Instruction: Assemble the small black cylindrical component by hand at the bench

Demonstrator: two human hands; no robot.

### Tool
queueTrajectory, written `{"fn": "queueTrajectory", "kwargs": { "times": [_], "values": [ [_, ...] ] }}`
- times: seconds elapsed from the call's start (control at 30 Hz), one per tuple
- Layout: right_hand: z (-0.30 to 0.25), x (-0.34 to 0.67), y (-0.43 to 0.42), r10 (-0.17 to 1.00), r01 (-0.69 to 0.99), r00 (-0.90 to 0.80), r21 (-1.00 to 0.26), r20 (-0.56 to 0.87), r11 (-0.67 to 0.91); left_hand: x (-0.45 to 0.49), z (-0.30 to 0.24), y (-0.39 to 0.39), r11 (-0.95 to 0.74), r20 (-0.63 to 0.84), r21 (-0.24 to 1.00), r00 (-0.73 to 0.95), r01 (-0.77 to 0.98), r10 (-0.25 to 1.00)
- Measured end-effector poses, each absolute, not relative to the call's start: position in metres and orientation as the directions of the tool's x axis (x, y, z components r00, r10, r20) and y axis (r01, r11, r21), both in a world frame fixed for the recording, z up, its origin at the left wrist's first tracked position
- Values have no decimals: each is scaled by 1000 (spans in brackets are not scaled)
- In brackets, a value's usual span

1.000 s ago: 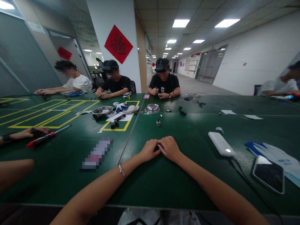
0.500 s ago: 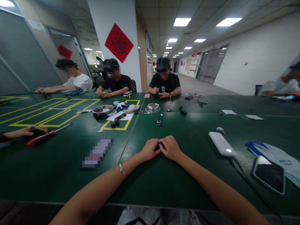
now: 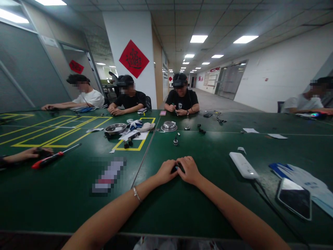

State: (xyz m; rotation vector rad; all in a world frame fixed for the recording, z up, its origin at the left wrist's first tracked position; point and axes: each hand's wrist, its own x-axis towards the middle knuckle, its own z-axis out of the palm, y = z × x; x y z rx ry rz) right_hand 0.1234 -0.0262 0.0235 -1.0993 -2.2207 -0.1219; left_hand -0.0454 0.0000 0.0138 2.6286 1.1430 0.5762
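Note:
My left hand and my right hand rest together on the green table, fingers curled and touching at the tips. Between the fingertips sits a small dark object, mostly hidden by the fingers, so I cannot name it. A thin bracelet circles my left wrist. A small metal part stands on the table a little beyond my hands.
A white power bank with a cable, a phone and white-blue gloves lie to the right. A red-handled screwdriver lies left by another person's hand. Metal bowls and small parts sit further back. Several people sit around the table.
My hands stay together in the same spot. The camera has tilted up slightly, so everything sits a little lower in the picture.

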Motion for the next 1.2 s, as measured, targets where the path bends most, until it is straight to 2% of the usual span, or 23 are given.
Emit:
{"fn": "queueTrajectory", "kwargs": {
  "times": [0.13,0.4,0.6,0.73,0.93,1.07,1.2],
  "values": [
    [23,126,-25,682,757,-440,-167,583,632,-45,15,-1,-664,266,380,611,644,746],
    [20,127,-20,707,805,-398,-147,585,575,-44,8,-2,-650,385,568,536,505,752],
    [17,132,-17,717,824,-322,-190,619,534,-45,9,-2,-700,430,551,564,456,705],
    [16,135,-18,639,774,-295,-215,710,596,-45,17,-5,-739,428,472,609,480,668],
    [14,133,-20,612,760,-224,-258,758,597,-45,31,6,-740,347,286,654,609,672],
    [14,133,-21,650,769,-262,-252,714,587,-62,42,44,-608,322,169,540,775,778],
    [17,131,-23,719,802,-311,-235,621,549,-95,54,91,-403,372,16,369,915,852]
  ]
}}
